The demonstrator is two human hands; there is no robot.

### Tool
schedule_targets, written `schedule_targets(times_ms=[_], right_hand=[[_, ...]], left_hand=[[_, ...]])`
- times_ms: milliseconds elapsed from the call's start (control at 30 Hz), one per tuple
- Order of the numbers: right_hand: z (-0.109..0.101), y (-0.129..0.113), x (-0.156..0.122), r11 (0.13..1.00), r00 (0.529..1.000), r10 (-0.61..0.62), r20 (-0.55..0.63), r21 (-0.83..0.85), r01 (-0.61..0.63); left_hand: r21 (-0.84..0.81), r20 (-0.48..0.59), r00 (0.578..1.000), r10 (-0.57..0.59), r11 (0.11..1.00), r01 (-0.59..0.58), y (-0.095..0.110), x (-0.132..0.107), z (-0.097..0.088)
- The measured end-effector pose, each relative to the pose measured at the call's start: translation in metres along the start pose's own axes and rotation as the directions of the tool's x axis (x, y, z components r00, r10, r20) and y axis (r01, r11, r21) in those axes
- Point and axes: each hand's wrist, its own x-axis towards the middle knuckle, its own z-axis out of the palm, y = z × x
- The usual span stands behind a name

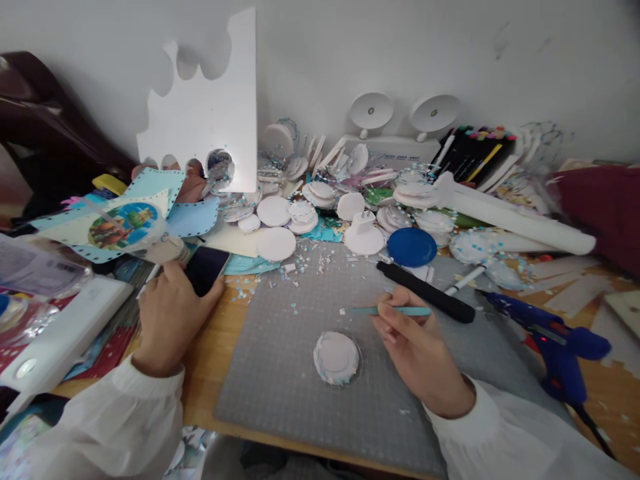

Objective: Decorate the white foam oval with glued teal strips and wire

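Note:
My right hand is closed around teal tweezers, held over the grey cutting mat. At the tweezers' tip is a tiny white piece. Below it, on the mat, lies a round white foam disc with pale blue and white bits along its rim. My left hand has thumb and index finger apart, beside a dark phone. Its fingertips reach a small clear container; whether they touch it I cannot tell.
Behind the cutting mat are piled white discs, a blue disc and scattered bits. A black tube-shaped case and a blue glue gun lie to the right. A cut-out white board stands at the back left.

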Motion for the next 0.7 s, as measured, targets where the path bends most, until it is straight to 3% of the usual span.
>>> schedule_targets(times_ms=[100, 133, 167, 200, 267, 333, 433, 467, 533, 700], right_hand=[[0.001, -0.001, 0.000, 1.000, 1.000, -0.003, -0.012, -0.003, 0.003], [0.002, -0.001, 0.000, 1.000, 1.000, -0.003, -0.009, -0.002, 0.003], [0.002, 0.000, 0.000, 1.000, 1.000, -0.005, -0.006, 0.000, 0.005], [0.002, 0.000, 0.000, 1.000, 1.000, -0.009, -0.005, 0.002, 0.009], [0.002, 0.000, 0.000, 1.000, 1.000, -0.019, -0.002, 0.005, 0.019], [0.002, -0.001, 0.000, 1.000, 1.000, -0.023, -0.007, -0.004, 0.023], [0.003, -0.001, 0.000, 0.999, 0.999, -0.031, -0.024, -0.027, 0.031], [0.003, -0.001, 0.000, 0.998, 0.999, -0.041, -0.028, -0.039, 0.039], [0.004, -0.001, -0.001, 0.996, 0.998, -0.063, -0.021, -0.068, 0.061], [0.006, -0.001, -0.003, 0.989, 0.994, -0.092, 0.050, -0.114, 0.098]], left_hand=[[0.038, -0.042, 0.999, 0.030, 0.999, -0.029, 0.013, -0.009, -0.013], [0.000, -0.101, 0.994, 0.037, 0.999, -0.037, 0.019, -0.012, -0.018], [-0.086, -0.116, 0.987, 0.109, 0.989, -0.120, 0.026, -0.014, -0.022], [-0.227, -0.156, 0.967, 0.201, 0.946, -0.233, 0.033, -0.016, -0.027], [-0.583, -0.151, 0.917, 0.369, 0.716, -0.384, 0.052, -0.019, -0.034], [-0.835, -0.069, 0.858, 0.509, 0.441, -0.329, 0.073, -0.019, -0.038], [-0.969, -0.058, 0.745, 0.665, 0.141, -0.201, 0.099, -0.020, -0.034], [-0.984, -0.060, 0.712, 0.699, 0.078, -0.160, 0.105, -0.021, -0.031], [-0.996, -0.071, 0.706, 0.704, -0.015, -0.085, 0.111, -0.026, -0.022], [-0.993, -0.093, 0.701, 0.708, -0.119, -0.011, 0.108, -0.037, -0.007]])
